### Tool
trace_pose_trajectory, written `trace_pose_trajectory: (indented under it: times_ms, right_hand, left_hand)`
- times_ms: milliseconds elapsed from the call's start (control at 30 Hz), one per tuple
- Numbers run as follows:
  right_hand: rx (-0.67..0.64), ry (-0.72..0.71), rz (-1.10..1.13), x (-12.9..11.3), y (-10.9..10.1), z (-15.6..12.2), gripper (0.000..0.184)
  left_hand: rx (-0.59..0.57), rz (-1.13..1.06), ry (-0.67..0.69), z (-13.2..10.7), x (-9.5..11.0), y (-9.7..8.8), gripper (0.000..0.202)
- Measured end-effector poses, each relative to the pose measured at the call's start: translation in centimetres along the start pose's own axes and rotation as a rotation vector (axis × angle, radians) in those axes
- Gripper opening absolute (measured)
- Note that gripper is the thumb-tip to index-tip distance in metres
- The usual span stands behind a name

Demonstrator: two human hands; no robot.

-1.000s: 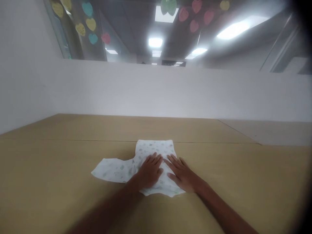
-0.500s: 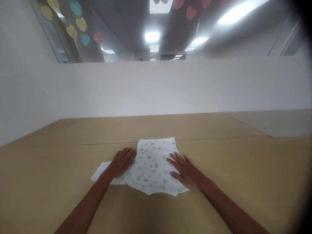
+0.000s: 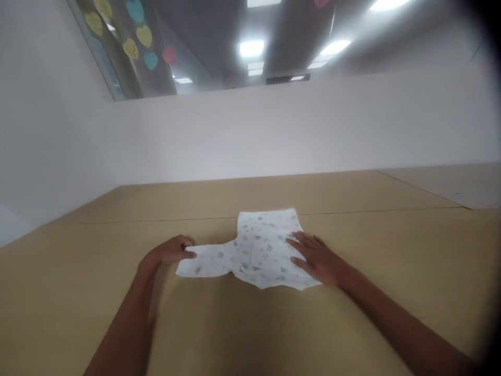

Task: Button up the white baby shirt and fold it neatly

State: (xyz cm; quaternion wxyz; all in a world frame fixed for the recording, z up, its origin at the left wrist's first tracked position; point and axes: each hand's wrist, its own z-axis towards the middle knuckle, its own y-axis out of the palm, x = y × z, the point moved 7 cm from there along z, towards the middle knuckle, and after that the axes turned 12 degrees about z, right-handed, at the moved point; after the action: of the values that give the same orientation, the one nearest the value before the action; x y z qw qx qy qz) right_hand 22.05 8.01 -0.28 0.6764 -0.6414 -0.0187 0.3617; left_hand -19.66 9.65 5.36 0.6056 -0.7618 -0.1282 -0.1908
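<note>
A small white baby shirt [image 3: 270,245] with a faint green and grey animal print lies flat on the table. One sleeve [image 3: 213,259] stretches out to the left, while no sleeve sticks out on the right side. My left hand [image 3: 172,250] pinches the upper corner of that sleeve's end between thumb and fingers. Resting flat on the right edge of the shirt is my right hand [image 3: 319,258], its fingers stretched and a little apart.
The light wooden table [image 3: 219,329] has a thin seam running across it behind the shirt. A white wall [image 3: 235,136] closes off the far side. Above it is a glass pane with heart-shaped paper notes [image 3: 144,36] in several colours.
My left hand has moved left from beside the shirt's body to the sleeve's end and pinched it. The sleeve now lies straighter and higher. My right hand stays on the shirt; the view has shifted.
</note>
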Motion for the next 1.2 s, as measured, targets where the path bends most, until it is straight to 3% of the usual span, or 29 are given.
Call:
trace_pose_trajectory:
  times_ms: [100,233,333,433,500,567,667,767,833,900,1067,1200]
  right_hand:
    - [0.008,-0.009,-0.032,-0.6,-0.6,0.0,0.056]
    - [0.147,-0.092,-0.061,-2.5,-1.7,-0.1,0.042]
    - [0.223,-0.190,0.101,-4.7,-1.8,-0.3,0.030]
    - [0.226,-0.143,0.535,-5.8,-1.2,-0.1,0.028]
    - [0.238,0.021,0.934,-5.3,-0.3,0.2,0.035]
    - [0.274,0.193,1.314,-4.5,0.8,0.5,0.045]
    - [0.361,0.336,1.579,-3.6,1.7,0.9,0.048]
    - [0.432,0.488,1.465,-2.5,2.0,0.8,0.050]
    - [0.450,0.495,1.362,-2.4,1.8,0.6,0.060]
    - [0.446,0.398,1.274,-2.6,1.3,0.5,0.060]
    - [0.401,0.157,0.742,-3.0,-0.5,0.2,0.016]
    - [0.373,0.032,0.476,-3.6,-0.8,0.1,0.017]
  left_hand:
    - [0.012,-0.353,-0.040,-0.4,0.7,-0.2,0.035]
    - [0.175,-0.734,-0.144,0.1,1.9,0.2,0.033]
    - [0.298,-0.844,-0.102,0.8,5.3,1.2,0.027]
    - [0.369,-0.956,0.069,0.7,10.9,3.1,0.034]
    - [0.331,-0.865,0.278,0.0,15.0,4.8,0.041]
    - [0.342,-0.596,0.445,-1.4,17.5,6.3,0.042]
    - [0.393,-0.105,0.559,-3.0,17.9,8.3,0.039]
    - [0.399,0.167,0.625,-3.5,16.5,9.3,0.035]
    - [0.399,0.217,0.666,-3.4,15.9,9.1,0.035]
    - [0.361,0.231,0.690,-3.2,15.8,8.8,0.035]
    - [0.222,0.223,0.641,-2.7,15.4,8.8,0.033]
    - [0.167,0.206,0.610,-2.8,14.8,9.4,0.034]
